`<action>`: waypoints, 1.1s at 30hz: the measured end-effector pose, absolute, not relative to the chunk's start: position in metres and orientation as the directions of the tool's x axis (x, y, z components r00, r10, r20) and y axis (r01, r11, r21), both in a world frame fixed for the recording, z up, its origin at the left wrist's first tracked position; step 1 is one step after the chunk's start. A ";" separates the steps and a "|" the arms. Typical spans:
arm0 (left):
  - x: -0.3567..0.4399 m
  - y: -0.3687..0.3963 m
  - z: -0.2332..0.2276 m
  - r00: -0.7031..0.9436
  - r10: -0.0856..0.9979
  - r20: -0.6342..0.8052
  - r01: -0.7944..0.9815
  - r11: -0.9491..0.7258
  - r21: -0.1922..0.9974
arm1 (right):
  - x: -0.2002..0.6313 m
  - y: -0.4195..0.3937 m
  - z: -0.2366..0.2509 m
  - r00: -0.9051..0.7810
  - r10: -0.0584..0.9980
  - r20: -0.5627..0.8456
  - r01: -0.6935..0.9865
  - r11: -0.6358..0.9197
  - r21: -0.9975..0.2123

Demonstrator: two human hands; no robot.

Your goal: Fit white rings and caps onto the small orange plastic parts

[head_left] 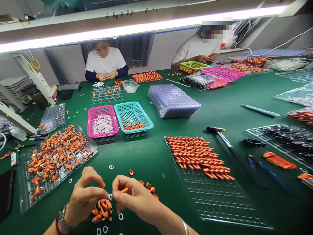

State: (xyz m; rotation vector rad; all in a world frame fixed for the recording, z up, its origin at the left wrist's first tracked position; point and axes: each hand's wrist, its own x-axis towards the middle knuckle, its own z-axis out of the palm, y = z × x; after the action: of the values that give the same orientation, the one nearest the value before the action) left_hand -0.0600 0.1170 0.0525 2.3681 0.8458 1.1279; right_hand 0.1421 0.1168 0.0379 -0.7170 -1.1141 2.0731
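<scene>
My right hand (137, 197) pinches a small orange plastic part with a stem (124, 190); the stem sticks out past the fingers. My left hand (85, 194) has its thumb and index finger closed at a small white ring (110, 196), which lies against the end of that part. Below the hands is a small pile of curved orange pieces (104, 209) with yellow bits. Loose white rings (120, 216) are scattered around it. Round orange caps (148, 185) lie behind my right hand, partly hidden by it.
At left, a clear tray (23, 195) bears many orange pieces. A pink basket (89, 125) holds white rings, a blue basket (149, 124) orange caps. Rows of orange parts fill half the right tray (220, 202). A hammer (230, 147) lies beyond it. Two people sit across the table.
</scene>
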 end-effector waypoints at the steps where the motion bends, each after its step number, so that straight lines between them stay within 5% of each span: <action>1: -0.060 0.117 0.053 0.497 0.657 0.567 0.354 -0.750 0.558 | 0.141 0.117 0.037 -0.628 0.761 -0.165 -0.301 -0.433 -0.850; 21: -0.058 0.117 0.050 0.534 0.590 0.606 0.314 -0.804 0.505 | 0.138 0.116 0.033 -0.626 0.728 -0.279 -0.247 -0.524 -0.815; 33: -0.055 0.115 0.051 0.458 0.685 0.566 0.395 -0.728 0.561 | 0.138 0.114 0.033 -0.604 0.762 -0.233 -0.213 -0.436 -0.875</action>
State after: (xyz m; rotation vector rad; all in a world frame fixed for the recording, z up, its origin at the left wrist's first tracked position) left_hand -0.0550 0.1147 0.0509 2.3623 0.9146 1.1537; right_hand 0.1380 0.1140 0.0327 -0.8422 -1.1377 2.0728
